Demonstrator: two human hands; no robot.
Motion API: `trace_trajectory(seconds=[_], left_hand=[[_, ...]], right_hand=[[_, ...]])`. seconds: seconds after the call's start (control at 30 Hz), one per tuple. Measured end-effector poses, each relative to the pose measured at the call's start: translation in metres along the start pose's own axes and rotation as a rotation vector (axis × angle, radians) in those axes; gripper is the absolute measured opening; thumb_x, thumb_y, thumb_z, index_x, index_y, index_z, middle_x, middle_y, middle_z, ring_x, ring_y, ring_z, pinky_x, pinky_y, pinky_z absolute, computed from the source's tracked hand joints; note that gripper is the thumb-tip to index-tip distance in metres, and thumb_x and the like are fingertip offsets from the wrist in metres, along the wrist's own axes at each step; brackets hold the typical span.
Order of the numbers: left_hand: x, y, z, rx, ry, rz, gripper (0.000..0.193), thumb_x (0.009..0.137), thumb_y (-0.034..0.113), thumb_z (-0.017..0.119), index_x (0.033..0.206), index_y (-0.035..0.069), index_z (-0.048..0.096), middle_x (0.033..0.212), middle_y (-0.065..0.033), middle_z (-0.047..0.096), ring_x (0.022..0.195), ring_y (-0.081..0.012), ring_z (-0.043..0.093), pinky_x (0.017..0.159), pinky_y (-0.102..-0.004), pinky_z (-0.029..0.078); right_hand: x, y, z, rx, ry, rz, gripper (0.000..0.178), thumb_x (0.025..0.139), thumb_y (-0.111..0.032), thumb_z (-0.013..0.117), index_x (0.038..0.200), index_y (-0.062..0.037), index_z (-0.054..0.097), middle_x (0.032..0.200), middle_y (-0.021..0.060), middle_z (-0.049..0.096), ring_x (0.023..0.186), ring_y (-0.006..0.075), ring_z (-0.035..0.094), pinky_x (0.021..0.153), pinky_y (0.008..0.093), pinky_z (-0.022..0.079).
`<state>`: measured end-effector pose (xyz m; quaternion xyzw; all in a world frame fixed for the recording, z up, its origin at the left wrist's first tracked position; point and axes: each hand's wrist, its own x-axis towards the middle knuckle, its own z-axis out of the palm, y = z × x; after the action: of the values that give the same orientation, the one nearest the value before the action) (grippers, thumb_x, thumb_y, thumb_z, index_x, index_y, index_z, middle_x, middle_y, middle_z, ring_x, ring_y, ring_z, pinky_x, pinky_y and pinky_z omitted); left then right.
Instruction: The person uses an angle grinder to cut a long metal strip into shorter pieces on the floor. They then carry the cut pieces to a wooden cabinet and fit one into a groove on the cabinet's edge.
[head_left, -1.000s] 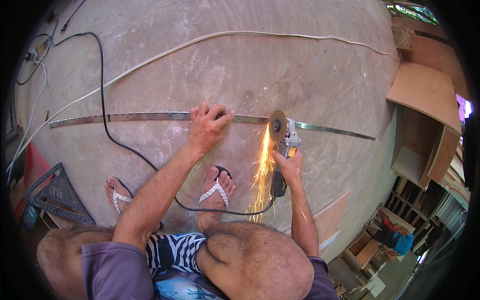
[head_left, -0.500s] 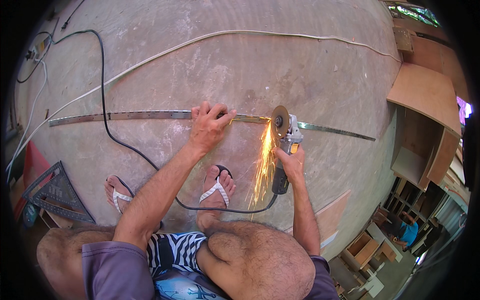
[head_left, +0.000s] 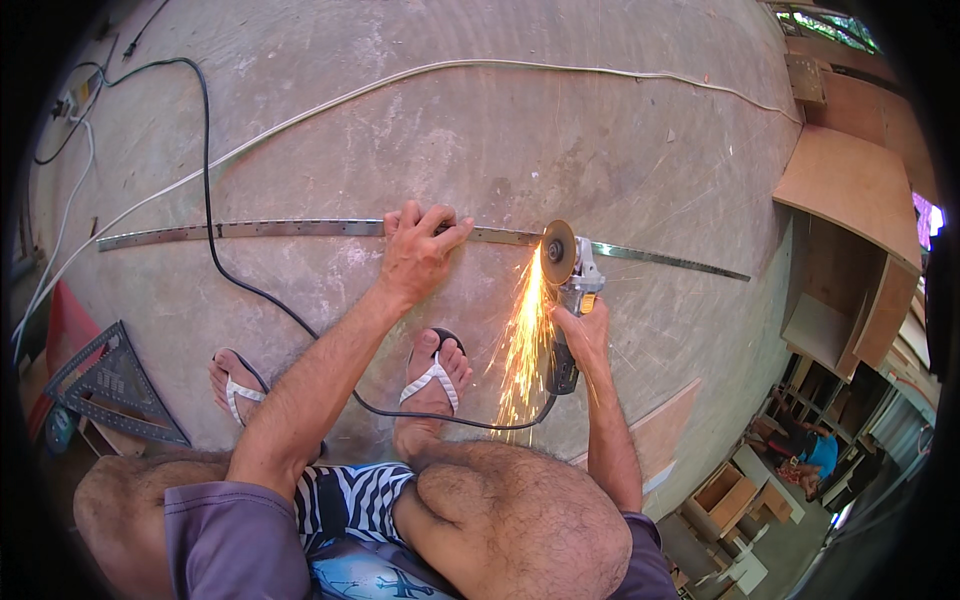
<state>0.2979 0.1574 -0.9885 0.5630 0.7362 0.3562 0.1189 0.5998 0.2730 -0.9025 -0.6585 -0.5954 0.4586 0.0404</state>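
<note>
A long, narrow metal strip (head_left: 300,229) with small dark marks along it lies across the concrete floor in front of me. My left hand (head_left: 420,258) is closed over its middle, fingers curled and pressing it to the floor. To the right, my right hand (head_left: 586,338) grips an angle grinder (head_left: 563,372) by its dark body. The round brown disc (head_left: 558,250) stands on edge against the strip, right of my left hand. Bright orange sparks (head_left: 527,350) stream from the contact toward me. The disc hides the exact contact spot.
The grinder's black cord (head_left: 250,288) loops across the strip and past my sandalled feet (head_left: 433,380). A white cable (head_left: 400,76) crosses the floor beyond. A black triangular square (head_left: 118,385) lies left; wooden cabinets (head_left: 850,195) stand right. Another person (head_left: 822,455) is at the far lower right.
The grinder and my right hand have shifted slightly toward me, the disc sitting a little lower. The spark stream is thicker and brighter. My left hand stays put. The distant person has changed posture.
</note>
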Motion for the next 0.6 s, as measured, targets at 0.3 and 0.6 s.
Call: trace_trajectory(seconds=[0.3, 0.6], left_hand=[[0.000, 0.000, -0.001, 0.009, -0.006, 0.004, 0.033, 0.093, 0.015, 0.079, 0.122, 0.030, 0.085, 0.112, 0.0107, 0.065, 0.103, -0.0195, 0.052, 0.090, -0.0429, 0.035], [0.000, -0.002, 0.001, 0.027, -0.004, 0.013, 0.034, 0.093, 0.015, 0.079, 0.122, 0.030, 0.085, 0.112, 0.0107, 0.065, 0.103, -0.0190, 0.052, 0.090, -0.0425, 0.035]], right_hand=[[-0.005, -0.005, 0.001, 0.003, -0.015, 0.003, 0.058, 0.082, -0.014, 0.088, 0.132, 0.0041, 0.065, 0.113, 0.0100, 0.078, 0.095, 0.0166, 0.072, 0.087, 0.0348, 0.059], [-0.003, 0.004, 0.000, -0.056, -0.014, 0.017, 0.058, 0.083, -0.015, 0.089, 0.132, 0.0049, 0.065, 0.112, 0.0108, 0.078, 0.092, 0.0177, 0.073, 0.085, 0.0355, 0.060]])
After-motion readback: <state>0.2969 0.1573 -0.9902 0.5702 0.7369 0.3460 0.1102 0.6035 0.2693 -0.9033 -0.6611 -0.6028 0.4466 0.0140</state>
